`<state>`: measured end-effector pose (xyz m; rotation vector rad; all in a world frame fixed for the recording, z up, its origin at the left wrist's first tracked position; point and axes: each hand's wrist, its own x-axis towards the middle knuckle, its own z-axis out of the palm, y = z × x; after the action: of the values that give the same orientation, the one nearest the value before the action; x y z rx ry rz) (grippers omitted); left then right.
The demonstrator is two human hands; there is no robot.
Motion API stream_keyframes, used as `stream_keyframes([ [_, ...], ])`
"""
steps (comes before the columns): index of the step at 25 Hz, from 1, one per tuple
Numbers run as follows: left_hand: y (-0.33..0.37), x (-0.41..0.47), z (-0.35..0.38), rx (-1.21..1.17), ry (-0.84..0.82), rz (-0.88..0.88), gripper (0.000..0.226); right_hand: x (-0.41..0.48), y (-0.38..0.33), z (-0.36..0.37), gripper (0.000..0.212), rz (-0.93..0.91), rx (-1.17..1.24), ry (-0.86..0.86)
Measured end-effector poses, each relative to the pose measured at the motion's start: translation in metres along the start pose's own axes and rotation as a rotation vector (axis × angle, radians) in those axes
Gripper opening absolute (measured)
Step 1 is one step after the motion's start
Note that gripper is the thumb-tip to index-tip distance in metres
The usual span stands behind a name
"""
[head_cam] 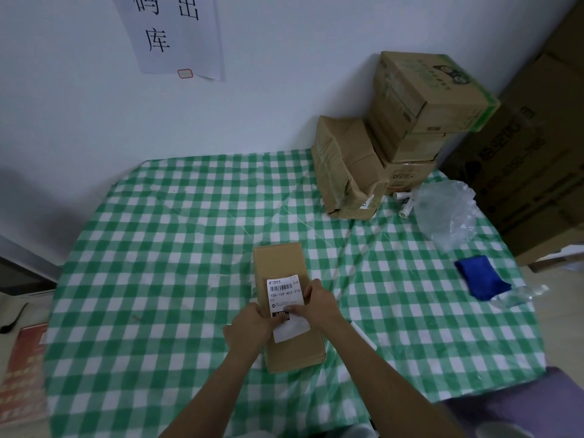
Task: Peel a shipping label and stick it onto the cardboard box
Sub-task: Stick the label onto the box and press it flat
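A long brown cardboard box [281,260] lies flat on the green-and-white checked tablecloth [177,248], near the front middle. A white shipping label [284,294] with a barcode and black print lies on the box's top. Its near end bends over a blank white piece that looks like backing paper [292,328]. My left hand [252,330] rests at the box's left edge with its fingers on the label's near end. My right hand [319,303] reaches in from the right, its fingertips pressing the same part of the label.
Stacked cardboard boxes [407,121] stand at the back right against the wall. A clear plastic bag [445,213], small white tubes [404,202] and a blue cloth [482,279] lie on the right. Large dark cartons [537,172] stand beyond the table's right edge. A paper sign [173,33] hangs on the wall.
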<state>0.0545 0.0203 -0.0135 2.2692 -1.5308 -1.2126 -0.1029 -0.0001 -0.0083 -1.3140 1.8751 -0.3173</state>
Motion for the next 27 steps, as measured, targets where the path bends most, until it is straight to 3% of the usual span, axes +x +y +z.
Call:
stream_keyframes([
  [4,0.001,-0.002,0.004,0.055,0.035,0.018,0.05,0.003,-0.008,-0.002,0.066,0.03,-0.058,-0.006],
  [8,0.006,0.001,0.005,0.107,0.095,-0.005,0.064,0.005,-0.009,-0.001,0.06,0.053,-0.07,0.016],
  [15,0.003,0.005,0.002,0.13,0.001,0.023,0.075,0.004,-0.01,0.001,0.062,0.051,-0.092,0.034],
  [21,0.005,0.006,-0.002,0.081,-0.029,0.025,0.076,0.001,-0.011,0.002,0.076,0.058,-0.108,0.036],
  [25,0.005,0.004,-0.008,0.086,-0.108,0.039,0.049,-0.001,-0.013,0.004,0.075,0.075,-0.154,0.085],
  [27,0.004,0.002,-0.01,0.058,-0.121,0.044,0.054,-0.001,-0.016,0.007,0.073,0.085,-0.185,0.109],
])
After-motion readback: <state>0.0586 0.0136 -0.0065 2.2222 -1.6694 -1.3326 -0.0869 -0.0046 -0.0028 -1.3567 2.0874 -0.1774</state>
